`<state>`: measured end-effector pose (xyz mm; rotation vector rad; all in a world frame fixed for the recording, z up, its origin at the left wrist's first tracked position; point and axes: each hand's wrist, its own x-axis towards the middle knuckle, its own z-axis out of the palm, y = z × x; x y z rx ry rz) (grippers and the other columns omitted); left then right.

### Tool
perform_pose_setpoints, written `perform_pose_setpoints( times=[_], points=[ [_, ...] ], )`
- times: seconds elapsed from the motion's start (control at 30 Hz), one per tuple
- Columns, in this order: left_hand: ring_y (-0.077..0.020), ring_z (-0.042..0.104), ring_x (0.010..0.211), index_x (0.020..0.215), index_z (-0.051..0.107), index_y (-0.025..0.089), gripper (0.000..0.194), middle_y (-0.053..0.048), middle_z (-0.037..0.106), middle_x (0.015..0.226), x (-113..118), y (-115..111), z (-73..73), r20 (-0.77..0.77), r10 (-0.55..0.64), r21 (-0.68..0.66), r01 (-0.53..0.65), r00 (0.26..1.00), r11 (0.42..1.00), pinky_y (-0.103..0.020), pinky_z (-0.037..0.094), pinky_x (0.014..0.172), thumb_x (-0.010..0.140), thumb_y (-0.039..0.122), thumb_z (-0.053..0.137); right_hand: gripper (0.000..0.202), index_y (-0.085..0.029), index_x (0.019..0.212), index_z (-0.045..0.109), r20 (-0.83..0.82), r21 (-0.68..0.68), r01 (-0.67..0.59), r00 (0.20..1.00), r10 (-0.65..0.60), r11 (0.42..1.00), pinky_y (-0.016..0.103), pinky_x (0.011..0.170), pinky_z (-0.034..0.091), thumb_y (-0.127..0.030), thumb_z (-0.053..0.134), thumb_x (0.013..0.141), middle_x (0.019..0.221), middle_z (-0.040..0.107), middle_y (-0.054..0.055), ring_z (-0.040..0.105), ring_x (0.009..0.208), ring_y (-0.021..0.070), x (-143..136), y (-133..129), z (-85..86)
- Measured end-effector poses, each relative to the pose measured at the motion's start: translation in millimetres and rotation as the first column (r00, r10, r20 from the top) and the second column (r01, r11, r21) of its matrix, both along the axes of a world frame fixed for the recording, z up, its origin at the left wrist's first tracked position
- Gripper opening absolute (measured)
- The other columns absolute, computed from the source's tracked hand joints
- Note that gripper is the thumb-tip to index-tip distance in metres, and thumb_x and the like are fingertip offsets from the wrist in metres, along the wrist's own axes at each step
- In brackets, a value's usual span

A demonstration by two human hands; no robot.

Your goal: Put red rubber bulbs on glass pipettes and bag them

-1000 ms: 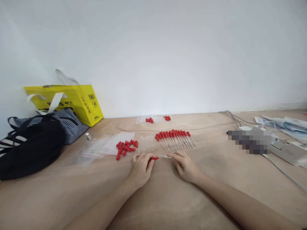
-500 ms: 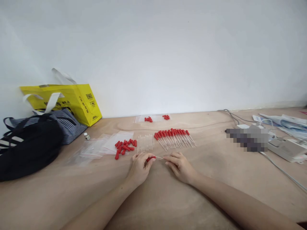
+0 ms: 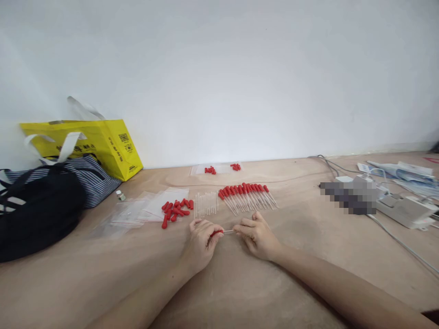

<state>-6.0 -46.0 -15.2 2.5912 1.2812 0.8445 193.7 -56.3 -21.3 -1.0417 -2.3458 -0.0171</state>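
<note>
My left hand (image 3: 203, 240) is closed around a red rubber dropper bulb (image 3: 218, 232), mostly hidden by the fingers. A thin clear dropper tube (image 3: 228, 231) runs level from the bulb's mouth to my right hand (image 3: 259, 238), whose fingertips pinch its other end. How deep the tube sits in the bulb cannot be seen. Beyond my left hand lies a pile of loose red bulbs (image 3: 175, 211), beside a row of bare clear tubes (image 3: 206, 204). To the right of these, several droppers with red bulbs fitted (image 3: 249, 195) lie slanted side by side.
Clear plastic bags (image 3: 132, 210) lie left of the bulbs. Another bag with red bulbs (image 3: 224, 169) lies by the wall. A yellow bag (image 3: 116, 151), a black bag (image 3: 44, 219) and a tiny bottle (image 3: 120, 195) stand left. Power strips (image 3: 404, 208) and cables are right.
My right fingers have curled into a pinch on the tube. The bulb and tube now lie more level and slightly nearer me. The view has shifted a little to the right.
</note>
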Motion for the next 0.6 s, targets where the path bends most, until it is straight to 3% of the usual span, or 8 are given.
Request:
perform_pose_setpoints(
  times=[0.23,0.6],
  points=[
    [-0.0147,0.054,0.07,0.075,0.056,0.02,0.019,0.0,0.061,0.068,0.5,-2.5,0.3,0.005,-0.036,0.063,0.035,0.999,0.997,-0.037,0.027,0.084,0.082,0.026,0.039,0.025,-0.018,0.084,0.058,-0.057,0.004,-0.021,0.998,0.021,1.0,0.028,0.064,0.022,-0.008,0.036,0.077,0.067,0.054,0.001,0.043,0.059,0.011,-7.7,-1.5,-2.6],
    [-0.0136,0.054,0.07,0.072,0.056,0.02,0.019,0.002,0.061,0.066,1.9,-4.7,3.0,0.006,-0.09,0.043,0.09,0.996,0.995,-0.036,0.025,0.085,0.082,0.024,0.041,0.024,-0.018,0.083,0.057,-0.07,-0.012,-0.034,0.997,0.033,0.999,0.027,0.063,0.022,-0.011,0.034,0.081,0.065,0.053,0.001,0.043,0.059,0.0116,-15.6,-2.7,-4.6]
  ],
)
